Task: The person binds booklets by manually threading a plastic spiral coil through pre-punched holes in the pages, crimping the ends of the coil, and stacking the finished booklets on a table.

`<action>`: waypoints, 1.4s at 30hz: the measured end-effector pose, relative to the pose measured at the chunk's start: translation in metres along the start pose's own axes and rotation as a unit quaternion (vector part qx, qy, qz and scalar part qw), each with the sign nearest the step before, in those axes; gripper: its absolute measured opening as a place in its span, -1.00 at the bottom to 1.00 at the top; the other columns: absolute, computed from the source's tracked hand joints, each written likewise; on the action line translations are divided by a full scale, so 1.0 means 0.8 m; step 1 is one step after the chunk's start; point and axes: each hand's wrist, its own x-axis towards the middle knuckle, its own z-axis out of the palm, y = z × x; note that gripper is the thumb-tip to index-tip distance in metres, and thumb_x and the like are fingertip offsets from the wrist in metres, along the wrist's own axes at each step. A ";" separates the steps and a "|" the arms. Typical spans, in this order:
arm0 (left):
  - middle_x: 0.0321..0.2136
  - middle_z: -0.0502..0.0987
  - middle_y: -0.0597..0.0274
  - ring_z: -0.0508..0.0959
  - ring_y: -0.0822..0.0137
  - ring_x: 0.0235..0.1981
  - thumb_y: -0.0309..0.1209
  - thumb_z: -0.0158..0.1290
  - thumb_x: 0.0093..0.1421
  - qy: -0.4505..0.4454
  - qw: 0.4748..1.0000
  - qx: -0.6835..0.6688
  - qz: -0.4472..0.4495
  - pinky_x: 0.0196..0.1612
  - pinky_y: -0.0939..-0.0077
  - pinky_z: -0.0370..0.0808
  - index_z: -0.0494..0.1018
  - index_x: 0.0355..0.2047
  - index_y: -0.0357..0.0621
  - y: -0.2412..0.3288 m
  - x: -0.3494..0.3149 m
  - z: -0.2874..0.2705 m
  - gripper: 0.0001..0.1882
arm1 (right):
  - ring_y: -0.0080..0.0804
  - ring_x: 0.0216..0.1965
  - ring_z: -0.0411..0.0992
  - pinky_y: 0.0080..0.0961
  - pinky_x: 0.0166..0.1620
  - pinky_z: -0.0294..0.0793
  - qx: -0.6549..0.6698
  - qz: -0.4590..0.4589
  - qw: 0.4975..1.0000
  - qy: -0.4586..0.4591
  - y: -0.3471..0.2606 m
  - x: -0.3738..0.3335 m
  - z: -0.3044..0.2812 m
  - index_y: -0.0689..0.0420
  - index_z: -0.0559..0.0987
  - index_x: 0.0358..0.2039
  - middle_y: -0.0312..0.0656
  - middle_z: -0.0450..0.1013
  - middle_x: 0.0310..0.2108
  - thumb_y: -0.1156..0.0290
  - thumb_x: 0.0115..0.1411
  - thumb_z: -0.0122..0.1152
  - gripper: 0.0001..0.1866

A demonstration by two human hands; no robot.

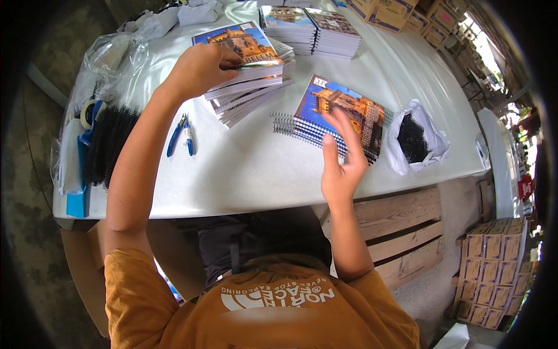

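Note:
My left hand (200, 70) reaches to a fanned stack of unbound booklets (244, 78). Its fingers and thumb close on the left edge of the top booklet (238, 41), which has a castle photo on its cover. To the right lies a pile of spiral-bound notebooks (334, 104) with similar covers, loose coil ends sticking out at its left side. Over the front of that pile is my right hand (347, 166), fingers stretched and apart, holding nothing. Whether its fingertips touch the cover, I cannot tell.
Blue-handled pliers (178, 136) lie left of centre. Black plastic coils (113, 142) and a tape dispenser (91, 119) sit at the table's left. A white bag of black coils (414, 139) stands right. Taller book stacks (311, 35) and cardboard boxes (383, 11) are behind.

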 end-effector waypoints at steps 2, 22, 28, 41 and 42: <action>-0.38 0.57 0.03 0.58 0.17 -0.34 -0.38 0.07 0.00 0.011 1.000 0.024 -0.003 -0.23 0.44 0.47 0.53 -0.25 -0.15 0.005 -0.003 -0.002 -0.72 | -0.33 -0.05 0.37 -0.40 0.06 0.23 0.000 0.015 0.999 -0.038 0.012 0.024 0.018 0.34 0.41 -0.04 -0.05 0.47 -0.17 0.58 0.10 0.07 -0.63; -0.34 0.59 0.18 0.59 0.29 -0.29 -0.32 0.10 0.03 0.145 0.963 -0.203 -0.102 -0.19 0.49 0.47 0.51 -0.23 -0.13 -0.025 -0.015 0.036 -0.71 | 0.00 -0.09 0.35 -0.22 0.03 0.21 -0.092 0.132 0.950 -0.267 0.058 0.194 0.095 0.20 0.52 -0.22 0.08 0.46 -0.31 0.26 0.12 -0.10 -0.65; -0.39 0.60 0.20 0.60 0.30 -0.36 -0.33 0.12 0.00 0.177 0.960 -0.201 -0.084 -0.21 0.51 0.48 0.51 -0.23 -0.15 -0.026 -0.022 0.041 -0.70 | -0.06 0.20 0.06 -0.23 0.17 0.12 -0.341 -0.175 0.918 -0.096 0.034 0.146 0.142 -0.03 0.14 0.20 0.07 0.09 0.14 0.47 0.01 0.15 -0.28; -0.05 0.37 0.00 0.38 0.28 -0.06 -0.51 0.01 -0.04 0.364 0.777 -0.504 -0.097 -0.06 0.49 0.33 0.19 0.05 -0.32 -0.014 -0.174 -0.016 -0.42 | -0.63 -0.36 0.39 -0.64 -0.27 0.40 0.171 0.000 0.972 -0.160 -0.046 0.080 0.063 0.25 0.54 -0.23 -0.28 0.50 -0.38 0.45 0.12 0.15 -0.79; -0.16 0.45 0.08 0.45 0.35 -0.17 -0.52 0.02 -0.05 0.314 0.773 -0.540 -0.108 -0.13 0.55 0.36 0.30 -0.05 -0.32 -0.008 -0.195 0.001 -0.52 | -0.61 -0.32 0.40 -0.63 -0.23 0.41 0.227 0.039 0.956 -0.182 -0.031 0.049 0.059 0.28 0.53 -0.23 -0.26 0.50 -0.34 0.46 0.12 0.16 -0.78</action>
